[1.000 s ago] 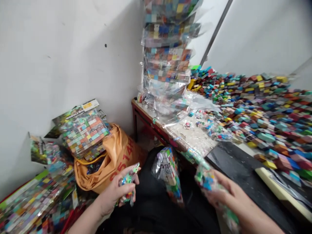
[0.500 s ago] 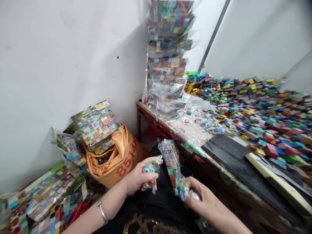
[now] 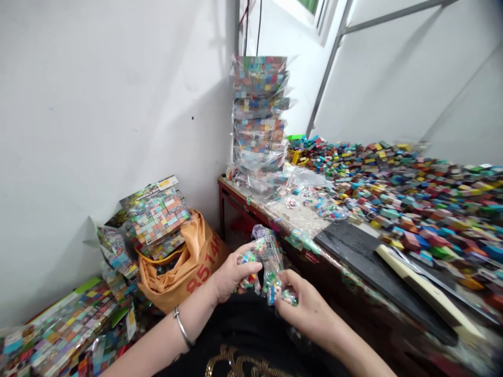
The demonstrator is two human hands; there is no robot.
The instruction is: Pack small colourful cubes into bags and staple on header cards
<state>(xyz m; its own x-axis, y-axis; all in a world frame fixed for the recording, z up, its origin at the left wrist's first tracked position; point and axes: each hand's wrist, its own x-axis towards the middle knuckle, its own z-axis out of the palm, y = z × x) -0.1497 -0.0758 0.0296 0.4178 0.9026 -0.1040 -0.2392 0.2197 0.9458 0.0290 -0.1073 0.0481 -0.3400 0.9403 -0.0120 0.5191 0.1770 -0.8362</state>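
Observation:
My left hand [image 3: 238, 272], with a bracelet at its wrist, is closed on a clear plastic bag of small colourful pieces [image 3: 248, 259]. Close to its right, my right hand [image 3: 296, 303] pinches another clear bag of colourful pieces [image 3: 274, 289]. The pieces inside are too small to name. Just beyond both hands is a printed package in clear wrap [image 3: 269, 243], patterned in squares; I cannot tell whether it touches the right hand's bag. Both hands are above my dark clothing.
An orange sack [image 3: 204, 256] with packaged printed sheets [image 3: 159, 214] stands at left. More packs [image 3: 74, 324] lie beside it. On the table [image 3: 301, 217] are a tall stack of wrapped packs [image 3: 259, 115], a heap of coloured blocks [image 3: 408, 199], and a black board [image 3: 349, 241].
My hands have come closer together, the right one moving left and up with its bag. The view has tilted up, so the stack's top now shows.

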